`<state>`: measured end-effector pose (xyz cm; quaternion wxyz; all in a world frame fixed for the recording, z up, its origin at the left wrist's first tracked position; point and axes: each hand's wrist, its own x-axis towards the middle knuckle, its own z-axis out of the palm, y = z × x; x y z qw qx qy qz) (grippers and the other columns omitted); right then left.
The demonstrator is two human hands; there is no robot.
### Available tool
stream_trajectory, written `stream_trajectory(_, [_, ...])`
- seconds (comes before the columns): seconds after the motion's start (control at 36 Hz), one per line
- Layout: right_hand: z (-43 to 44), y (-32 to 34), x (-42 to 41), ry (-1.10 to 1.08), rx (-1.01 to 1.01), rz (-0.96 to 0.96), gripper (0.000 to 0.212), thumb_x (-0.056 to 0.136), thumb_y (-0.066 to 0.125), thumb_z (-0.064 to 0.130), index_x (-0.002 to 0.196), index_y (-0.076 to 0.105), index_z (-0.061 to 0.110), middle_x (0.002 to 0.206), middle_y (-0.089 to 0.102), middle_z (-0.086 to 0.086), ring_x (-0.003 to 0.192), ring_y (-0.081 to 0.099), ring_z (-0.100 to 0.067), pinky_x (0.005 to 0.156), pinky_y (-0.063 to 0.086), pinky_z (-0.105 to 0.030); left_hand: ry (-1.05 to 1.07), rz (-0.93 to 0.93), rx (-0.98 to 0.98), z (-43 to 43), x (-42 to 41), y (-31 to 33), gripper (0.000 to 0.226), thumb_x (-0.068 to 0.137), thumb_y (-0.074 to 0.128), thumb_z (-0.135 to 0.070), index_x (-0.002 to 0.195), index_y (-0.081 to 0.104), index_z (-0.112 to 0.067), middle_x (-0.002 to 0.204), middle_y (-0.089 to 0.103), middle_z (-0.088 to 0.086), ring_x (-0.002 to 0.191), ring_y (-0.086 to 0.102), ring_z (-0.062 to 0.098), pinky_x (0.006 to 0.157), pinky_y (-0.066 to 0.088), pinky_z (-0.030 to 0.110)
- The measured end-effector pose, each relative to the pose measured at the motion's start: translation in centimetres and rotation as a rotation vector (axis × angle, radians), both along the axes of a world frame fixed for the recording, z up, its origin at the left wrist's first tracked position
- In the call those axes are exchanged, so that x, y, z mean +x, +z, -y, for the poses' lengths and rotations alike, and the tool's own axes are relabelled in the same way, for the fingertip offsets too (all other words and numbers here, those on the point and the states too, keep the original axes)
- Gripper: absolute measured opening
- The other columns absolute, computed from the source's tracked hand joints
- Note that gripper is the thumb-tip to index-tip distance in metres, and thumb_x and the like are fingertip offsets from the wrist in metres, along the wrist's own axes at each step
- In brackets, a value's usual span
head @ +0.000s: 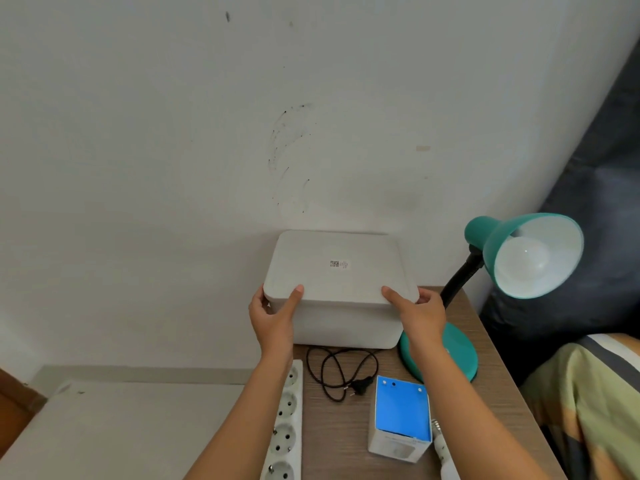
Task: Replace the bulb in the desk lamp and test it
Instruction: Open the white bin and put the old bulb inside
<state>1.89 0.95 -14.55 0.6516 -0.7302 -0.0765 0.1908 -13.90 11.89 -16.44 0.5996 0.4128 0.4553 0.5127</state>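
Against a scuffed white wall, the table point(336, 441) holds 1 desk lamp point(485, 237) with 1 bulb point(526, 259) in its shade, 1 blue carton point(401, 417), 1 loose bulb point(441, 448) and 1 power strip point(285, 420), while the left hand point(275, 315) and right hand point(420, 313) clasp 1 white box point(341, 271) by its top corners, likely clearing space before both must free up to unscrew.

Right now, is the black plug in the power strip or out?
Out. The black plug lies on the desk beside the power strip, whose visible sockets are empty.

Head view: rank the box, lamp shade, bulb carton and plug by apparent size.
1. box
2. lamp shade
3. bulb carton, which is nearer the camera, so its true size against the shade is unsure
4. plug
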Motion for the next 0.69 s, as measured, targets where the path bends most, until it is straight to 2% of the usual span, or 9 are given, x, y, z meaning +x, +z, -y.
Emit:
stream_trajectory(0.06, [0.0,0.1,0.0,-0.014,0.005,-0.021,0.062,0.066,0.084,0.024,0.114,0.050,0.006,0.103,0.054,-0.005,0.095,0.054,-0.019,0.082,0.047,-0.031,0.026,0.024,-0.018,0.1,0.3,0.1,0.063,0.071,0.081,-0.017,0.127,0.051,-0.014,0.124,0.058,0.002,0.114,0.056,0.018,0.099,0.047,0.034])
stream_trajectory(0.19, [-1.0,-0.4,0.4,-0.074,0.038,-0.140,0.061,0.065,0.084,0.018,0.113,0.053,-0.001,0.109,0.061,-0.011,0.096,0.061,-0.025,0.083,0.054,-0.036,0.112,0.031,-0.067,0.1,1.2,0.8,0.057,0.075,0.075,-0.007,0.125,0.048,-0.010,0.119,0.057,0.004,0.104,0.056,0.018,0.083,0.043,0.025])
stream_trajectory(0.33, [-1.8,-0.6,1.0,-0.074,0.033,-0.195,0.051,0.066,0.082,0.014,0.110,0.061,-0.002,0.107,0.066,-0.017,0.095,0.065,-0.031,0.083,0.056,-0.038,0.115,-0.016,-0.078,-0.2,1.4,1.0,0.053,0.076,0.073,-0.005,0.122,0.047,-0.009,0.116,0.057,0.006,0.101,0.057,0.020,0.086,0.046,0.029])
stream_trajectory(0.5, [-2.1,-1.1,0.9,-0.093,0.007,-0.194,0.064,0.064,0.083,0.021,0.118,0.055,0.001,0.112,0.063,-0.016,0.095,0.064,-0.029,0.083,0.057,-0.043,0.091,-0.014,-0.067,0.0,1.5,1.3,0.053,0.079,0.070,-0.005,0.124,0.044,-0.010,0.114,0.056,0.004,0.100,0.056,0.019,0.087,0.045,0.029])
stream_trajectory(0.61, [-1.8,-1.1,1.0,-0.077,0.005,-0.184,0.064,0.064,0.083,0.021,0.117,0.055,0.000,0.111,0.064,-0.016,0.096,0.064,-0.029,0.083,0.057,-0.039,0.045,-0.075,-0.029,-0.2,0.9,1.3,0.052,0.078,0.072,-0.010,0.121,0.044,-0.012,0.113,0.055,0.003,0.098,0.055,0.019,0.082,0.044,0.028])
stream_trajectory(0.69, [-1.3,-0.5,1.3,-0.011,-0.048,-0.132,0.058,0.064,0.083,0.020,0.111,0.059,-0.002,0.109,0.066,-0.016,0.095,0.064,-0.028,0.078,0.053,-0.033,-0.045,-0.167,0.008,-1.1,0.0,1.5,0.051,0.075,0.076,-0.012,0.115,0.045,-0.014,0.104,0.054,-0.001,0.088,0.055,0.014,0.072,0.044,0.024])
